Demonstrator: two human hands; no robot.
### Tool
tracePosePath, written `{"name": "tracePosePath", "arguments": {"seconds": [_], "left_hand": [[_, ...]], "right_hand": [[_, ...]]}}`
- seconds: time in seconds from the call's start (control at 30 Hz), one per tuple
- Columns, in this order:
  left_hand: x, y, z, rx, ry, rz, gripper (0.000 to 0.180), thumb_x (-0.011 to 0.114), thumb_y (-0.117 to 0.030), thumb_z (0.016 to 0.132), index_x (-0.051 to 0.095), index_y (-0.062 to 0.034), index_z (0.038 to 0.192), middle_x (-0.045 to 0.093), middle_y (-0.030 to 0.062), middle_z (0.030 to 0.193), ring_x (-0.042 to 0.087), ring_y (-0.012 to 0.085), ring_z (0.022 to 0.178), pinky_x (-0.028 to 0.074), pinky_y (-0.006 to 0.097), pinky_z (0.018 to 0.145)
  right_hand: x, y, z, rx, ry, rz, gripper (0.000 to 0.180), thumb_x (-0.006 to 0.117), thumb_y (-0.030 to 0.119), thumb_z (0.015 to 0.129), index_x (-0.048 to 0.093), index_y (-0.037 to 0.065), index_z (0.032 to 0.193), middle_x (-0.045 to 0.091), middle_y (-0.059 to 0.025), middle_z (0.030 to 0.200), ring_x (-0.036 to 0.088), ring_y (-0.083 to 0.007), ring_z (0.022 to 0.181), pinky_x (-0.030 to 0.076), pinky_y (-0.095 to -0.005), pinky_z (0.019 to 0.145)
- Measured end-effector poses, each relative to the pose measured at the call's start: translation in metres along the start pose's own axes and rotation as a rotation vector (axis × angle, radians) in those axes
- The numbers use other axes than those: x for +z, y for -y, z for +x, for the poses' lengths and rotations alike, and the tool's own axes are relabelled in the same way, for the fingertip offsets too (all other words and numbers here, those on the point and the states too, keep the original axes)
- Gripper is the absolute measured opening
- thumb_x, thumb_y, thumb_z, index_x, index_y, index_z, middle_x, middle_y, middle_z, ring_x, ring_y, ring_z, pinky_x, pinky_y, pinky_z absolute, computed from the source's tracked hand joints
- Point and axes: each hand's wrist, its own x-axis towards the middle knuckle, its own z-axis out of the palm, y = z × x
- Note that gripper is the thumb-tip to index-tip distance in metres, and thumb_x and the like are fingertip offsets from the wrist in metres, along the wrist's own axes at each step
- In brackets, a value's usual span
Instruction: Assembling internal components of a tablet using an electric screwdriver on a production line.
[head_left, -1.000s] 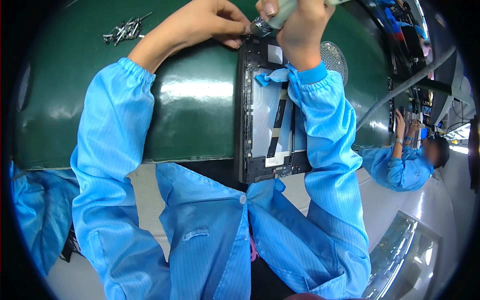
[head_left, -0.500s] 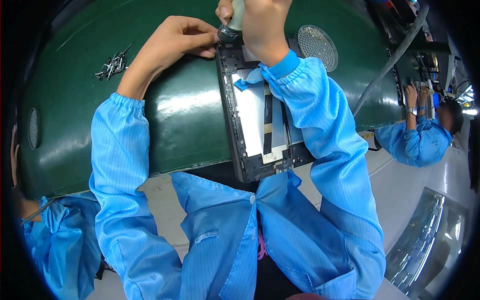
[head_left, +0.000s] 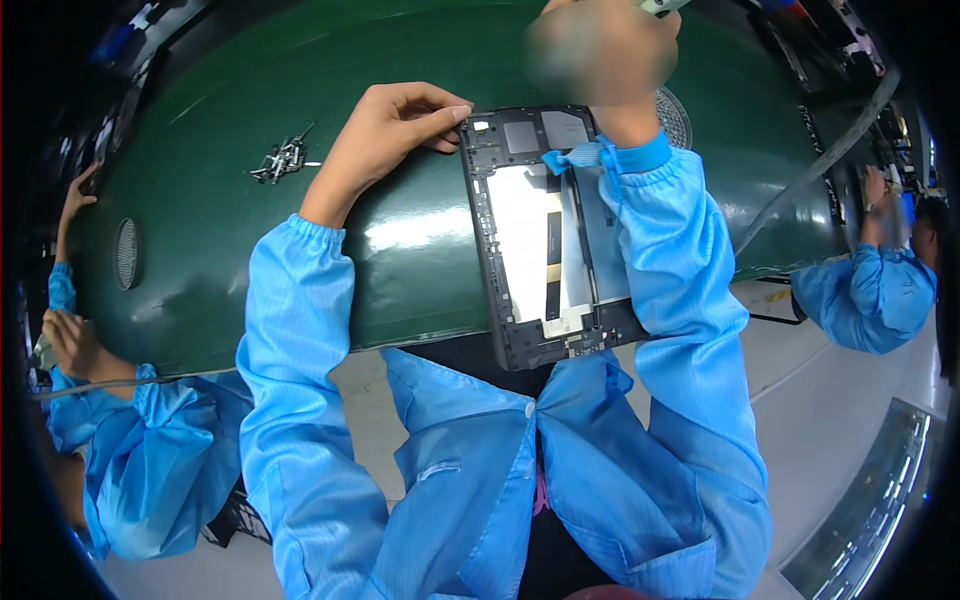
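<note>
An opened tablet (head_left: 540,240) with a black frame and a bright silver panel lies at the table's near edge, slightly slanted. My left hand (head_left: 405,125) pinches its far left corner between thumb and fingers. Beyond its far right corner, my right hand (head_left: 600,50) is smeared by motion. Part of a pale green electric screwdriver (head_left: 660,6) shows at that hand's far side, cut off by the picture's top edge. A blue strap (head_left: 580,157) hangs from my right wrist over the tablet. My right forearm covers the tablet's right side.
A round dish (head_left: 674,118) stands partly behind my right wrist. Small metal parts (head_left: 283,158) lie heaped to the left on the green table (head_left: 200,230), with a mesh dish (head_left: 126,254) farther left. Co-workers in blue sit at both sides; a grey cable (head_left: 830,155) runs at right.
My right hand has lifted the screwdriver away from the tablet's far left corner, up and to the right. The whole view has shifted; my left hand remains at the corner.
</note>
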Motion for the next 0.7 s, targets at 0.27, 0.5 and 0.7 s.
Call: {"name": "tracePosePath", "arguments": {"seconds": [0.27,0.5,0.7], "left_hand": [[0.036,-0.016,-0.040,0.513,-0.342,0.632,0.039,0.077,-0.024,0.091,0.068,-0.0033,0.123,0.068,0.0186,0.118,0.066,0.0312,0.108,0.053,0.044,0.095],[0.164,-0.036,-0.162,0.503,0.105,1.250,0.053,0.071,-0.034,0.091,0.060,-0.0191,0.141,0.050,0.0175,0.151,0.048,0.0473,0.137,0.035,0.068,0.113],[0.122,-0.015,-0.106,0.585,0.010,1.214,0.056,0.070,-0.029,0.093,0.055,-0.0124,0.144,0.054,0.0179,0.146,0.048,0.0497,0.136,0.042,0.062,0.111]], "right_hand": [[-0.025,-0.004,0.017,0.058,0.068,-0.148,0.015,0.076,0.015,0.094,0.069,0.002,0.094,0.062,-0.0015,0.062,0.056,-0.0104,0.043,0.040,-0.0258,0.040],[-0.060,0.013,0.027,0.174,-0.022,-0.296,0.036,0.082,0.023,0.089,0.063,0.001,0.111,0.064,-0.0036,0.077,0.062,-0.0116,0.057,0.046,-0.0260,0.049],[-0.119,0.000,0.038,-0.055,0.009,-0.362,0.030,0.077,0.026,0.091,0.073,0.000,0.106,0.062,-0.0054,0.063,0.058,-0.0122,0.053,0.044,-0.0266,0.050]]}}
